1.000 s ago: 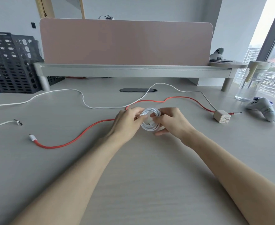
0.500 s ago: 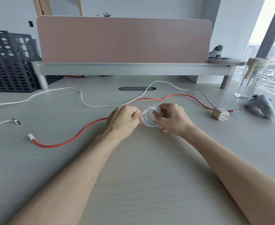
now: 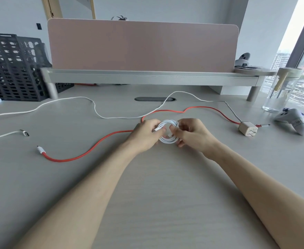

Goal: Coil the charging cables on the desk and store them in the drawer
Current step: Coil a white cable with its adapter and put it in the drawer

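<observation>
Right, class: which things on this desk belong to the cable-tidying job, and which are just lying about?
Part of the job:
coiled white cable, held in the left hand and right hand
red cable
loose white cable
charger plug

Just lying about:
game controller
glass jar
black crate

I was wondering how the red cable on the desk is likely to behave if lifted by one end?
Probably floppy: the red cable lies in loose curves on the desk, so it should droop and trail. It looks thin, so it is likely light. It passes right by the charger block, which dragging might nudge.
</observation>
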Demonstrator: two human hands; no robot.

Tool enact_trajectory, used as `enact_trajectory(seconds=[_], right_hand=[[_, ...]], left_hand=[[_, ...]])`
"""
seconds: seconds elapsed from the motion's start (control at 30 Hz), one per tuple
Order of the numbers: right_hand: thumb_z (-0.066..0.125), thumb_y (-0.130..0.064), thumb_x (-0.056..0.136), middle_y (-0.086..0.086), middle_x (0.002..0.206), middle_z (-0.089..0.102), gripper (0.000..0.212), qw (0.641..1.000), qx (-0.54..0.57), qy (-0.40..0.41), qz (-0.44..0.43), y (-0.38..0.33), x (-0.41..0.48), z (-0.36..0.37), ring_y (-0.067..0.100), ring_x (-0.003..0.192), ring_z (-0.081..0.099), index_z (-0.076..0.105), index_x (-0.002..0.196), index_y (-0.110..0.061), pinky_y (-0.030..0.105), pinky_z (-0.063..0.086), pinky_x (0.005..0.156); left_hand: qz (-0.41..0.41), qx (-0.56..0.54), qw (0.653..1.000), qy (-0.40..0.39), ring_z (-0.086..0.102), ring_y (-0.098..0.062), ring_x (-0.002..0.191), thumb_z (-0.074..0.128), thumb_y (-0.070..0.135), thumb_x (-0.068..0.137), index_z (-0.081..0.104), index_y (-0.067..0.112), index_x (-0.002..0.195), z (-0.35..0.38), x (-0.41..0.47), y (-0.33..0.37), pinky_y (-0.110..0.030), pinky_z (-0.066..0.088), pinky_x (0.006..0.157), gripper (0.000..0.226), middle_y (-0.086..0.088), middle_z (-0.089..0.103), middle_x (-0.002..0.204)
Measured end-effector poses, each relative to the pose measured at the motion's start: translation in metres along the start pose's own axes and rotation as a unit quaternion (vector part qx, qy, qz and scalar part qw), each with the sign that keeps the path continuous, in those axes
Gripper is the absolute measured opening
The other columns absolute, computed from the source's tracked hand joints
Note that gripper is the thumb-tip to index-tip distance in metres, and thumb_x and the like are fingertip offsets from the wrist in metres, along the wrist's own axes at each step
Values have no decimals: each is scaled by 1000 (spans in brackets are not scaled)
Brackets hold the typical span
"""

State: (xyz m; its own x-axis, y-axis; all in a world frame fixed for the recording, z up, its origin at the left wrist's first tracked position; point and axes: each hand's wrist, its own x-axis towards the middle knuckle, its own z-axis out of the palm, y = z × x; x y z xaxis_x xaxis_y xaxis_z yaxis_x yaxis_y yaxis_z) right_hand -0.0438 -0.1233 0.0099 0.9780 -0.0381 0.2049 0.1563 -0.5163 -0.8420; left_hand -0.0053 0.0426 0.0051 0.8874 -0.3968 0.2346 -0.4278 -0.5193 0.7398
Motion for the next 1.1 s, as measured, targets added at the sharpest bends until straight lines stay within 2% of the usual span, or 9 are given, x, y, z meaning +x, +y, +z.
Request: enact_trajectory(seconds=[0.13,0.23,0.33,0.47,0.6,0.73,0.93,1.0,1.1], right_hand=[[58,-21,94,9,73,64,20,995,-89,51,-12,-1,1,5,22,56,63,61,81,-7,26,50,50],[62,-25,90,-2,62,53,23,989,-147,25,-22,0,2,3,18,56,47,59,73,-10,28,39,54],[71,-26,87,-4,61,47,24,996,-80,-43,5,0,0,-5,12,57,38,61,74,-9,25,33,56],[74,-31,85,-1,71,62,28,994,-22,-100,23,-3,-6,-10,11,66,51,68,89,-4,26,40,64],[71,-28,88,-1,83,67,15,994,25,-101,22,-5,-8,-12,3,70,56,73,95,-15,22,43,66],[74,-27,85,0,86,69,23,988,114,-81,58,-2,-17,-23,9,79,61,72,100,-9,27,48,72],[70,-12,89,8,88,71,15,974,203,58,82,7,-66,-77,15,76,69,68,102,-4,27,57,69],[69,-10,90,3,80,70,4,974,180,114,80,10,-91,-102,14,71,66,68,93,-9,27,58,69],[67,-11,89,-4,73,68,6,969,118,203,72,15,-140,-150,9,67,62,69,87,-16,23,54,63]], left_hand=[[8,21,1000,1,54,-17,65,52,26,94,61,13,89,0,-2,1,-28,37,56,16,0,57,67],[5,14,1000,-10,58,-21,72,55,31,93,64,18,88,-4,-2,-5,-34,45,64,17,-4,64,75],[5,-42,999,-21,54,-14,69,58,29,93,65,19,82,-6,-4,-8,-36,48,71,17,-4,69,80],[21,-102,995,-10,52,-6,71,55,22,96,66,19,81,-3,-3,-2,-24,38,71,19,6,66,78],[19,-127,992,1,52,-10,73,56,26,95,71,12,96,3,-3,3,-28,39,70,20,-4,66,86],[-4,-179,984,4,54,-5,69,58,22,95,71,11,102,12,-6,17,-21,44,66,19,-3,67,87],[-11,-285,956,-62,63,-12,85,55,20,97,66,10,112,48,-8,73,-31,59,72,21,-3,65,94],[-8,-298,952,-77,62,-12,91,53,18,97,65,11,113,71,-14,100,-33,60,74,21,-6,65,100],[18,-298,948,-112,63,-12,83,56,13,95,67,18,109,115,-29,152,-32,60,72,19,-4,67,99]])
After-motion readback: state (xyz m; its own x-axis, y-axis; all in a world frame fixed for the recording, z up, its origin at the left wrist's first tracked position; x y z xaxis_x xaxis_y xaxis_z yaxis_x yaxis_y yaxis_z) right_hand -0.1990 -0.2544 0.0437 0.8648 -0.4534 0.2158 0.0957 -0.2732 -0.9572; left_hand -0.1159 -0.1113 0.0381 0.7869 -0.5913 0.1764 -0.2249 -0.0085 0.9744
